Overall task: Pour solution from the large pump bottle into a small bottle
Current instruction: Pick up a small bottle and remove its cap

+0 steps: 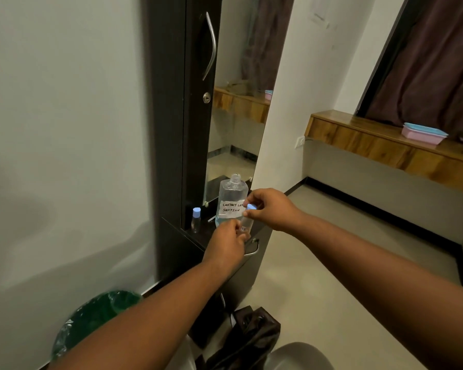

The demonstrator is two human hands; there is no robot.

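Note:
A large clear bottle (231, 197) with a handwritten "contact lens solution" label stands on the dark dresser ledge (198, 236); its neck is bare, with no pump on it. In front of it my left hand (226, 245) grips a small clear bottle (246, 226) by its body. My right hand (271, 209) pinches that bottle's light blue cap (251, 207) from above. A second small bottle with a blue cap (195, 219) stands on the ledge to the left.
A tall mirror (238, 102) and a dark cabinet door with a metal handle (211, 46) rise behind the ledge. A green-lined bin (96, 316) and a dark bag (251, 335) sit on the floor below. A wooden shelf holds a pink and blue box (424, 132) at right.

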